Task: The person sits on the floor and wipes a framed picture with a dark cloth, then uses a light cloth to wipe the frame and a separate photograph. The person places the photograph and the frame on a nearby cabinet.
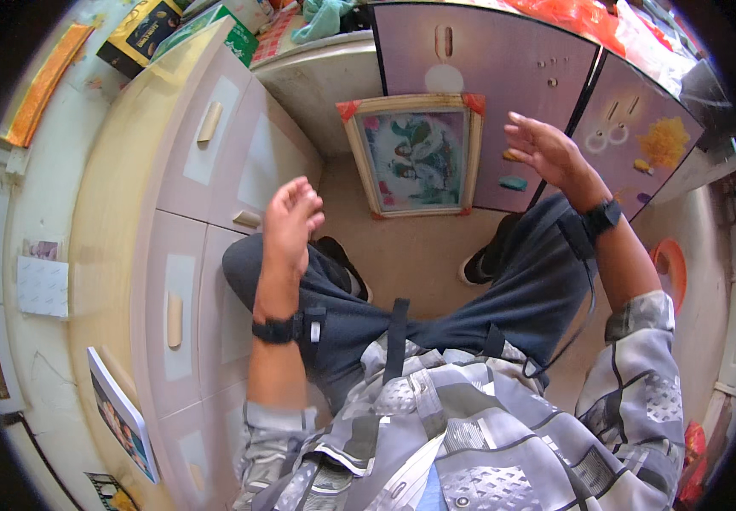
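A framed picture [463, 170] with a pale frame and red corner pieces stands on the floor, leaning against a purple panelled cabinet [496, 64]. To its left, my left hand [290, 217] is raised over my knee, empty, with its fingers loosely bent and apart. On the other side of the frame my right hand [547, 153] is held up with outstretched fingers and nothing in it. Neither hand touches the picture; from this view the right one overlaps the cabinet front. A black band circles each wrist.
A light drawer cabinet [185, 204] with wooden handles runs along my left. Boxes [142, 36] and cloths [324, 19] lie on top at the back. A red plastic bag [568, 19] rests on the purple cabinet. An orange round object [670, 272] stands at the right.
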Available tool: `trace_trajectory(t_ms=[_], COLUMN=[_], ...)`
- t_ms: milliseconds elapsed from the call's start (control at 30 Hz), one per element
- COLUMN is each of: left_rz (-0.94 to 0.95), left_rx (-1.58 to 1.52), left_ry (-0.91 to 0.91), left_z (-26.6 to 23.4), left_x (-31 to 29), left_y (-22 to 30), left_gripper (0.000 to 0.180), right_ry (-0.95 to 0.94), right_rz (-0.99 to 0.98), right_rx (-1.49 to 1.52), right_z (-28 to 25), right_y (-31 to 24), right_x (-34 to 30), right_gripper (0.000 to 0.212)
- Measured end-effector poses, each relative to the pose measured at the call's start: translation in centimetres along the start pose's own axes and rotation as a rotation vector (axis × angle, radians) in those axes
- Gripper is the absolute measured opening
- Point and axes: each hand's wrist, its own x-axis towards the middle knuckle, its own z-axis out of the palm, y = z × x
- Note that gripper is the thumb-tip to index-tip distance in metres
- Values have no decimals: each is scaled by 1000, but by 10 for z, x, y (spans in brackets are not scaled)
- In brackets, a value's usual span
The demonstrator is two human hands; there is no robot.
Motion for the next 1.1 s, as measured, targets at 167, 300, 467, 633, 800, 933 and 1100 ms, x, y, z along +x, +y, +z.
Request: trace_trajectory(t_ms=[167, 300, 467, 633, 800, 933, 1100], left_rz=[-166, -376, -412, -174, -41, -27, -12], left_rx=[104, 186, 366, 415, 226, 114, -14], left_ry=[77, 91, 2, -39, -98, -18, 121], left_z=[9, 12, 20, 40, 59, 73, 86], left_x=[97, 155, 218, 261, 288, 298, 282], left_y=[-36, -87, -155, -188, -191, -194, -205], left_gripper=[55, 64, 86, 76, 51, 41, 44], right_ry=[278, 389, 328, 250, 241, 180, 128], right_rz=[-8, -57, -314, -428, -635, -741, -836], right_rx=[-88, -332, -653, -711, -1013, -1100, -1197], right_z=[28, 30, 33, 62, 89, 101, 107], right_y=[30, 49, 53, 37, 22, 20, 22], right_x=[60, 86, 97, 99, 91, 95, 95], right_gripper=[64, 62, 51, 43, 39, 39, 46])
